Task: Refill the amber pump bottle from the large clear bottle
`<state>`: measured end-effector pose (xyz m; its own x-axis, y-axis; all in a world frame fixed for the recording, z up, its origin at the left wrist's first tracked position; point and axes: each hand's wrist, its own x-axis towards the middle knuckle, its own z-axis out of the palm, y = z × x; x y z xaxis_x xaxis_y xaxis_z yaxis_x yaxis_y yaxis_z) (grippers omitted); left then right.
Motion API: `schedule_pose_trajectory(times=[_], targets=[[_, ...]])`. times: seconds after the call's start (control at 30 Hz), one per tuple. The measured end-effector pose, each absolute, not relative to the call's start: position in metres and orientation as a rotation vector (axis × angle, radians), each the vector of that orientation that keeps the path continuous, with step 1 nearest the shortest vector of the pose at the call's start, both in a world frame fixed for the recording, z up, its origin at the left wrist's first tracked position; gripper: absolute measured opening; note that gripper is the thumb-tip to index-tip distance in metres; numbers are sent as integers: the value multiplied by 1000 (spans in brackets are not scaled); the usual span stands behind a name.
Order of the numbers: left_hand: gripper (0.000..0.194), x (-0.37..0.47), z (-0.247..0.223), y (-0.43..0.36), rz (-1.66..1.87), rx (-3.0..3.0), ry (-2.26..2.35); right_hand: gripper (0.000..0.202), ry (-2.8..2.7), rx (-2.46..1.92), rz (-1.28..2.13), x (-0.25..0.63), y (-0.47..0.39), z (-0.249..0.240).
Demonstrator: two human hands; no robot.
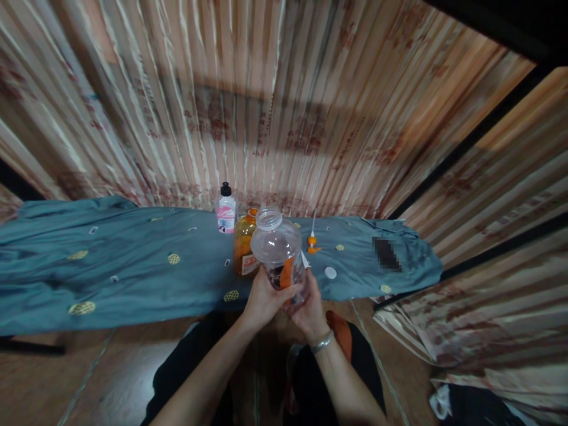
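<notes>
Both of my hands hold a large clear bottle (277, 244) with an uncapped neck and an orange and black label, tilted above the table's front edge. My left hand (265, 299) wraps round its lower left side, the thumb across the front. My right hand (310, 310), with a bracelet at the wrist, grips its lower right side and base. Just behind and left of it stands an amber bottle (242, 244) with an open neck, partly hidden by the clear one. To the right, an orange pump head (312, 241) with a thin tube lies on the cloth.
A clear bottle with a black cap and pink label (226, 212) stands at the back. A white round cap (330, 273) and a dark pixelated rectangle (387, 254) lie to the right on the teal tablecloth (142, 260). Patterned curtains (248, 106) and black poles (470, 136) surround the table.
</notes>
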<state>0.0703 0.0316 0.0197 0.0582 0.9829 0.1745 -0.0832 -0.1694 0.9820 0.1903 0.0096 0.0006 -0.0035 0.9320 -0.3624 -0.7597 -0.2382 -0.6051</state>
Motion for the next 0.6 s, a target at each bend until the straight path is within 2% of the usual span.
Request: schedule_pose_trajectory(times=[0.23, 0.37, 0.53, 0.6], targets=[[78, 48, 31, 25, 1401, 1542, 1009, 43, -306, -813, 1585, 204, 10, 14], [71, 14, 27, 39, 1661, 1575, 1282, 46, -264, -749, 1535, 220, 16, 23], [112, -5, 2, 83, 1695, 1357, 1445, 46, -247, -732, 1451, 238, 28, 25], [117, -1, -10, 97, 1655, 1318, 1408, 47, -249, -722, 1428, 242, 32, 23]])
